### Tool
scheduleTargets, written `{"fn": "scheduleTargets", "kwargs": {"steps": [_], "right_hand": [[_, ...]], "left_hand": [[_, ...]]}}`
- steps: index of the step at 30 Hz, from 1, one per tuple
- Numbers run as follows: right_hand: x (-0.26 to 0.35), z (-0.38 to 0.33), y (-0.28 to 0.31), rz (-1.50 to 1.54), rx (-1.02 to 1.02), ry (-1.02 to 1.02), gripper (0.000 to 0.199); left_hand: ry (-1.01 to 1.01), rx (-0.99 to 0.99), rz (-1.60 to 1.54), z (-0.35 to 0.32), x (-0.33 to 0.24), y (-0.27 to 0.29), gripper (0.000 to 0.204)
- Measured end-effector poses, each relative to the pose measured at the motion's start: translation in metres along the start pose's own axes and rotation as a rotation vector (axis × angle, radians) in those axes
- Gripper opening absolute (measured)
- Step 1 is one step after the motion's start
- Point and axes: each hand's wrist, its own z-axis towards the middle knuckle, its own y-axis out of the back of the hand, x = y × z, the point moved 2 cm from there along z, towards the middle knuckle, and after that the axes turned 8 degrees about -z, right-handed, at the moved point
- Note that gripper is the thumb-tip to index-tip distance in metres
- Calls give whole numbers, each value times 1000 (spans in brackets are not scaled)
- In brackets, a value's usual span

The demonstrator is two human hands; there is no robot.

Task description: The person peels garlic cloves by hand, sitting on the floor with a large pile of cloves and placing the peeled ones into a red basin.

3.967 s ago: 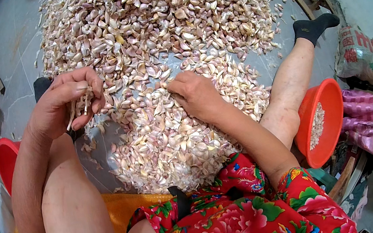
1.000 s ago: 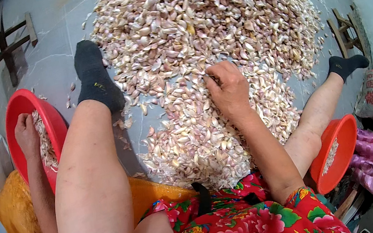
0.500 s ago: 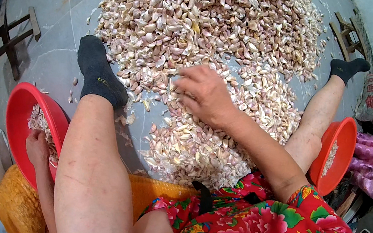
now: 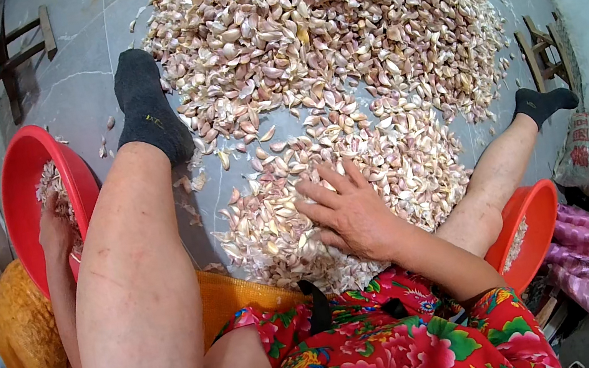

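1. At nine o'clock, our left hand [image 4: 56, 233] sits inside the left red basin [image 4: 20, 171], down among the garlic cloves there. The raised left knee hides most of it, so we cannot tell whether it is clenched or loose.
2. That basin stands on the grey floor [image 4: 80, 87], touching the orange mesh sack [image 4: 20, 339] at eight o'clock.
3. At the centre, our right hand [image 4: 349, 210] lies flat and released on the near edge of the garlic pile [image 4: 336, 60], fingers [image 4: 319, 191] spread toward eleven o'clock, grasping nothing.
4. To gather well here, we judge it best to curl those fingers under a small cluster at the pile's thin near edge, where cloves lie loose, rather than digging into the deep heap at twelve o'clock.
5. We would keep the scoop small so loose skins and cloves do not scatter toward the dark sock [image 4: 143, 104] at eleven o'clock.
6. At four o'clock, a second red basin [image 4: 531, 222] leans beside the right leg, holding a few cloves.
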Motion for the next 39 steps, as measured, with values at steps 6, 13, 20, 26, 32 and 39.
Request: {"fn": "scheduleTargets", "kwargs": {"steps": [6, 13, 20, 26, 32, 39], "right_hand": [[6, 8, 24, 200, -112, -19, 21], [-18, 124, 9, 236, -532, -161, 6], [-20, 151, 4, 0, -448, -160, 13], [-30, 131, -2, 52, -448, -149, 15], [-40, 91, -7, 1606, -339, -499, 17], [-41, 70, -13, 2019, -333, -373, 10]], "left_hand": [[-108, -38, -33, 0, -35, 7, 26], [-431, -43, -350, -8, -172, 25, 26], [-668, 212, -755, -32, -290, 31, 22], [-741, 602, -899, -53, -338, 21, 18], [-494, 1217, -809, -70, -359, 10, 14], [-565, 1353, -589, -70, -368, -8, 13]]}}
